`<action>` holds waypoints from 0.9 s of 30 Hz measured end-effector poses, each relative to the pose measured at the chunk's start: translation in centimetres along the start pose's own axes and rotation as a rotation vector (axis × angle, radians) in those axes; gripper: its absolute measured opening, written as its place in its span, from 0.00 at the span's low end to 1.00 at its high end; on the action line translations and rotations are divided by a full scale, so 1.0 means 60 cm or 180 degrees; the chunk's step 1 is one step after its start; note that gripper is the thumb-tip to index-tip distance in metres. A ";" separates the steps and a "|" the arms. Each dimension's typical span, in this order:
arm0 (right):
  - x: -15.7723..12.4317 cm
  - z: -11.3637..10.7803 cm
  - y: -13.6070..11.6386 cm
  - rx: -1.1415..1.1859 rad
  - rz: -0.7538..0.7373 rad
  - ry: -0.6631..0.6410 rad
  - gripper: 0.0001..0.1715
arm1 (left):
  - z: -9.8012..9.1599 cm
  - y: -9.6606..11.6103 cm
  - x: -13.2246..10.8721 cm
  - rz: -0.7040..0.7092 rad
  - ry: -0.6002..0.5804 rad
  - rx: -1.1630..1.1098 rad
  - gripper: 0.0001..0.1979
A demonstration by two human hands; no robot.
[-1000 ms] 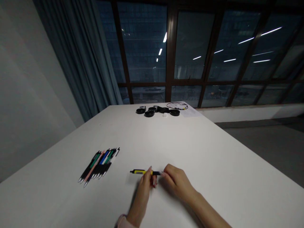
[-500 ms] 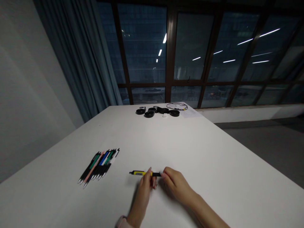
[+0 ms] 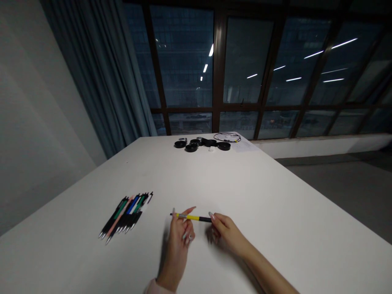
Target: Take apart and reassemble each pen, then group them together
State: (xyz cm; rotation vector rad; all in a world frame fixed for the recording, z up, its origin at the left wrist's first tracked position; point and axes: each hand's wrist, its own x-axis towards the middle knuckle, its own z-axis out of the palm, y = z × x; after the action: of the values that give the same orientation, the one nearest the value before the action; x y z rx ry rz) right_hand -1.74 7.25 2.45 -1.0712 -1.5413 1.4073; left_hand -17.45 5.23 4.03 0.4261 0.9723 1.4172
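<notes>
A yellow and black pen (image 3: 193,217) is held level just above the white table (image 3: 269,212), between both hands. My left hand (image 3: 179,241) pinches its left, yellow end with thumb and forefinger. My right hand (image 3: 228,234) grips the black right end with its fingertips. To the left lies a row of several pens (image 3: 127,213) in green, pink, blue and black, side by side with tips toward me.
At the table's far edge sit black round rolls (image 3: 192,145), a thin looped cable (image 3: 228,137) and a sheet of paper (image 3: 245,146). Dark windows and a grey curtain (image 3: 104,73) stand behind. The floor drops away on the right.
Both hands have lifted the pen slightly and shifted it; my left hand's grip slid toward the pen's left end and its fingers spread a little.
</notes>
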 end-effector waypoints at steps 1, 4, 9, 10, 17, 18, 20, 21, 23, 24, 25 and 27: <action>0.001 -0.001 0.001 0.0052 0.0022 0.0010 0.34 | -0.002 0.008 -0.002 -0.0114 -0.0034 -0.0306 0.32; 0.000 -0.005 -0.001 0.0005 0.0015 -0.0015 0.34 | -0.006 0.022 -0.004 -0.0391 0.0072 -0.0841 0.28; -0.003 -0.006 -0.003 -0.0080 -0.0004 -0.0157 0.34 | -0.005 0.023 -0.001 -0.0421 0.0194 -0.0969 0.21; -0.004 -0.006 -0.003 -0.0093 0.0002 -0.0205 0.34 | -0.004 0.023 -0.001 -0.0415 0.0195 -0.0950 0.21; -0.007 -0.012 -0.006 -0.0591 -0.0079 -0.0086 0.31 | -0.005 0.022 -0.002 -0.0451 0.0320 -0.0807 0.25; -0.008 -0.014 -0.007 -0.0757 -0.0144 -0.0005 0.29 | -0.005 0.021 -0.002 -0.0476 0.0340 -0.0817 0.26; -0.009 -0.017 -0.009 -0.1040 -0.0282 0.0134 0.21 | -0.007 0.020 0.000 -0.0502 0.0404 -0.0800 0.26; -0.011 -0.017 -0.011 -0.1165 -0.0330 0.0171 0.18 | -0.007 0.019 0.001 -0.0522 0.0432 -0.0778 0.26; -0.014 -0.017 -0.014 -0.1513 -0.0383 0.0204 0.15 | -0.009 0.018 0.003 -0.0575 0.0448 -0.0737 0.26; -0.017 -0.017 -0.016 -0.1748 -0.0410 0.0193 0.15 | -0.009 0.017 0.004 -0.0609 0.0416 -0.0723 0.26; -0.019 -0.016 -0.018 -0.1994 -0.0445 0.0163 0.14 | -0.010 0.017 0.005 -0.0638 0.0358 -0.0713 0.26; -0.021 -0.016 -0.022 -0.2439 -0.0549 0.0093 0.12 | -0.010 0.017 0.008 -0.0676 0.0245 -0.0663 0.28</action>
State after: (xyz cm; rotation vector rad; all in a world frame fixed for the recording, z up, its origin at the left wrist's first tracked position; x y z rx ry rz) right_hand -0.53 6.32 3.86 -1.3315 -2.1604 0.6682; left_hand -18.57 5.67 4.32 0.1108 0.8926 1.3319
